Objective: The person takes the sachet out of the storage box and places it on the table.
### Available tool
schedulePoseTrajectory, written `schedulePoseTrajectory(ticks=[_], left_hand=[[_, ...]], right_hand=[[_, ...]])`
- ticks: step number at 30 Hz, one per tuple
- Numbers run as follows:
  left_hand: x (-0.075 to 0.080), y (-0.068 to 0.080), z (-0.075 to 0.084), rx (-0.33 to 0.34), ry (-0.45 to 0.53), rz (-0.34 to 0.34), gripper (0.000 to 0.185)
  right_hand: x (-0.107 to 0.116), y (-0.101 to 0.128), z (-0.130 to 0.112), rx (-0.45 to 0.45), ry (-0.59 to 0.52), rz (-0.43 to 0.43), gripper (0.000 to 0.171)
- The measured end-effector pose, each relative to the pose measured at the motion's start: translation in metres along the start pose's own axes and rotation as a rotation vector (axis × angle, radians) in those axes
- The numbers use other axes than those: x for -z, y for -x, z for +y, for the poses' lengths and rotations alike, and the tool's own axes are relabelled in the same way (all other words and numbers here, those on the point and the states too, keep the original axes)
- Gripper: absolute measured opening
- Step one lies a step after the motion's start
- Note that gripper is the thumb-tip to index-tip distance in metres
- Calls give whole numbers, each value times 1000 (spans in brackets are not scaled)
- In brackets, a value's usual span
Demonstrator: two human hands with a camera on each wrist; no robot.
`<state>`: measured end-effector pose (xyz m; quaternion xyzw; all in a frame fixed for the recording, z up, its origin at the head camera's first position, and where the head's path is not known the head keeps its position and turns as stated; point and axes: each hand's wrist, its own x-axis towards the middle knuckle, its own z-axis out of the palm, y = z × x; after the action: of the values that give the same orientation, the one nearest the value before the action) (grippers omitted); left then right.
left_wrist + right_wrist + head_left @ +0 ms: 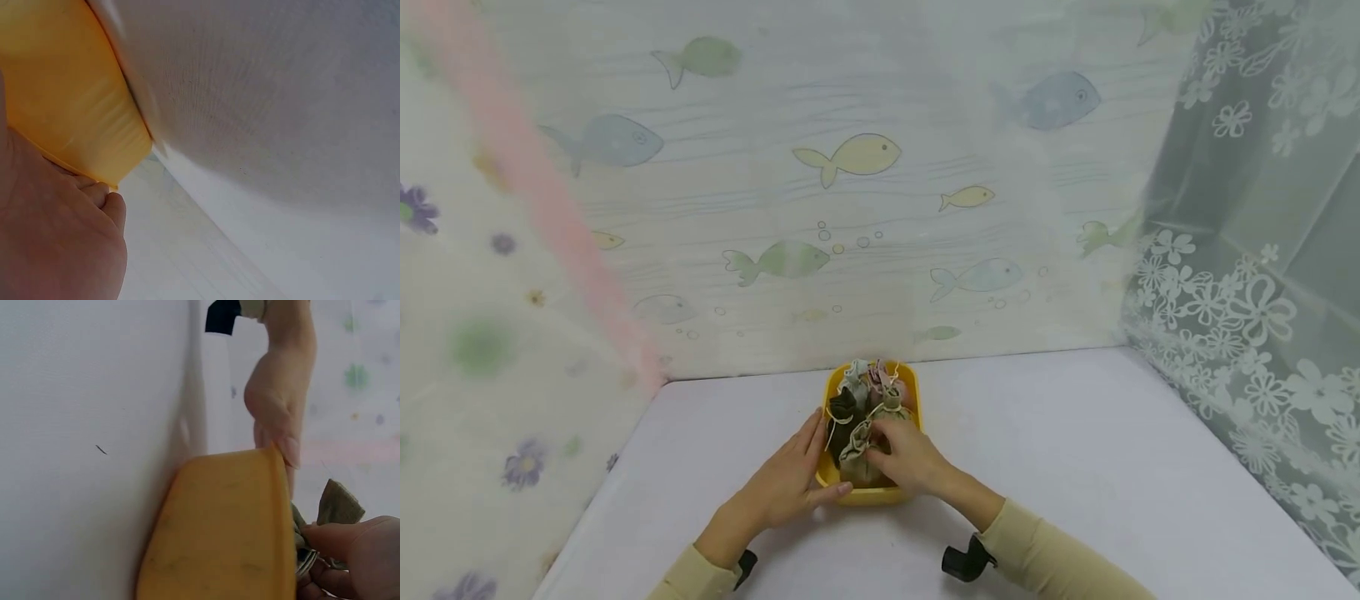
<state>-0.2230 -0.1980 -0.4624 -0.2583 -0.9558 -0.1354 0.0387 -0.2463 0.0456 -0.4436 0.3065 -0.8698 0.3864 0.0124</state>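
Observation:
A yellow plastic tub (pixel 868 497) stands on the white table near its back edge and holds several small drawstring pouches. My left hand (pixel 790 483) rests flat against the tub's left side, with the thumb along the front rim; in the right wrist view the left hand (pixel 278 400) touches the tub (pixel 225 531) at its rim. My right hand (pixel 906 458) reaches into the tub and pinches a beige-olive pouch (pixel 857 454) at the front. A dark pouch (pixel 842 412), a grey pouch (pixel 855 379) and a pink pouch (pixel 880 379) lie behind it. The left wrist view shows only the tub (pixel 62 94) and my palm (pixel 56 237).
The white table (pixel 1075 467) stretches to the right and left of the tub. A fish-printed backdrop (pixel 850 208) closes the back. A flowered lace curtain (pixel 1247 292) hangs at the right and a flower-printed sheet (pixel 475 350) at the left.

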Motion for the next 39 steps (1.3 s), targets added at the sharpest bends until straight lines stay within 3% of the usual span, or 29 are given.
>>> schedulePoseTrajectory(ticks=[6,18,39], left_hand=[[1,0,1,22,25,-20,109],[-1,-1,-2,-1,24,-17,106],[1,-1,0,27,27,-56,103]], right_hand=[[17,0,-6,46,-47,40,4],[48,6,-16,55,-156,37,13],[90,21,-5,41,-102,110,14]])
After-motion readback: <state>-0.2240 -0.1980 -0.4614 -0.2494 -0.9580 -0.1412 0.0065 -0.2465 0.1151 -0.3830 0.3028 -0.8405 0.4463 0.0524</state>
